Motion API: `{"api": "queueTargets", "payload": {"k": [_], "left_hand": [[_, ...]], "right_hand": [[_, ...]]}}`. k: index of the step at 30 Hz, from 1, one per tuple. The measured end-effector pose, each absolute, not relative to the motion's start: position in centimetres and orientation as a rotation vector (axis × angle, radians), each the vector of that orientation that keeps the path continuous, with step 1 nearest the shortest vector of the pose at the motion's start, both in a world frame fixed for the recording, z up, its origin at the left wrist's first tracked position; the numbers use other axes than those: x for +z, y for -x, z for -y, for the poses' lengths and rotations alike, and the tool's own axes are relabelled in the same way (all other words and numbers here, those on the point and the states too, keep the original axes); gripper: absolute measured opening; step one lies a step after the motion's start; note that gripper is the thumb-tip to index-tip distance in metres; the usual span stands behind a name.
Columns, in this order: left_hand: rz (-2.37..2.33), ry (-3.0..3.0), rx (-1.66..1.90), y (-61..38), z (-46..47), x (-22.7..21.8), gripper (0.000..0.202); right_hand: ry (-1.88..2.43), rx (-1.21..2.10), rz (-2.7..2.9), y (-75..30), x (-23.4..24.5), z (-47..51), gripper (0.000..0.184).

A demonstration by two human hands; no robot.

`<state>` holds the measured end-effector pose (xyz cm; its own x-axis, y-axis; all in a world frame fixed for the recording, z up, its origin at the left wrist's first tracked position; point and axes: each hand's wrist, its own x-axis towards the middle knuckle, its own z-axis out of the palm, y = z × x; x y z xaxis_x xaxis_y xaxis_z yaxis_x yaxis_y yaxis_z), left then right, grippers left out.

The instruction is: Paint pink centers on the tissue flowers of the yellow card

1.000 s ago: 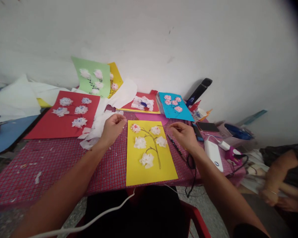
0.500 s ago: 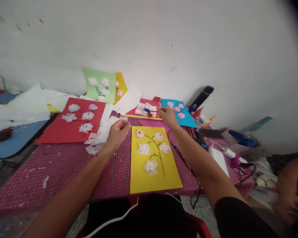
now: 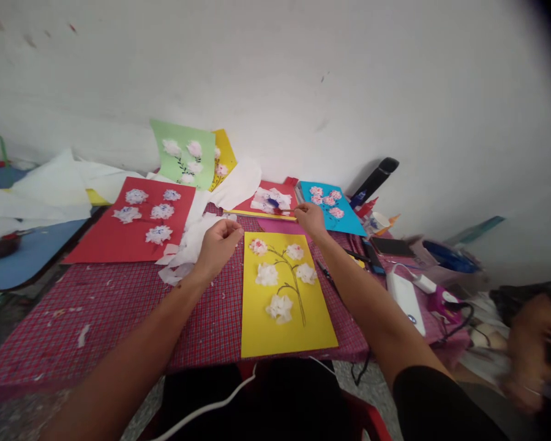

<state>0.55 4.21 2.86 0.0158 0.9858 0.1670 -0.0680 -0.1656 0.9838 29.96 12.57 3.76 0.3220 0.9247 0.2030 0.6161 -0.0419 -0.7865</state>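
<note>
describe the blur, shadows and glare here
Head view: the other person's arm at far right is blurred; head view: a soft shadow lies on the wall beside the black cylinder; head view: the yellow sheet shows no strong glare; head view: the upper right corner goes black.

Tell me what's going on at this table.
A person's right hand holds a brush-like stick, its far end by a blue patch on white paper. The left hand is by the yellow sheet; whether it holds anything is unclear. The sheet bears five whitish flowers, the top left one marked red.
</note>
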Motion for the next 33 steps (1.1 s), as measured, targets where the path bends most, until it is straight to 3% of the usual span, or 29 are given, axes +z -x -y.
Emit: {"api": "queueTargets", "payload": {"k": [10, 20, 26, 33], "left_hand": [[-1.081, -1.259, 1.348, -0.9, -3.7, 4.1, 0.017], [-1.069, -1.260, 1.335, -0.8, -3.8, 3.7, 0.017], [-1.067, -1.268, 1.333, -0.9, -3.8, 3.6, 0.016], [-1.067, -1.285, 1.332, -0.9, -4.1, 2.8, 0.013]], "right_hand": [[1.578, 0.673, 1.152, -30.7, 3.0, -12.1, 0.014], [1.545, 0.668, 1.105, -31.1, 3.7, -10.6, 0.014], [1.421, 0.722, 1.070, -32.5, 5.3, -5.2, 0.015], [1.599, 0.758, 1.234, -34.2, 5.6, 1.9, 0.024]]}}
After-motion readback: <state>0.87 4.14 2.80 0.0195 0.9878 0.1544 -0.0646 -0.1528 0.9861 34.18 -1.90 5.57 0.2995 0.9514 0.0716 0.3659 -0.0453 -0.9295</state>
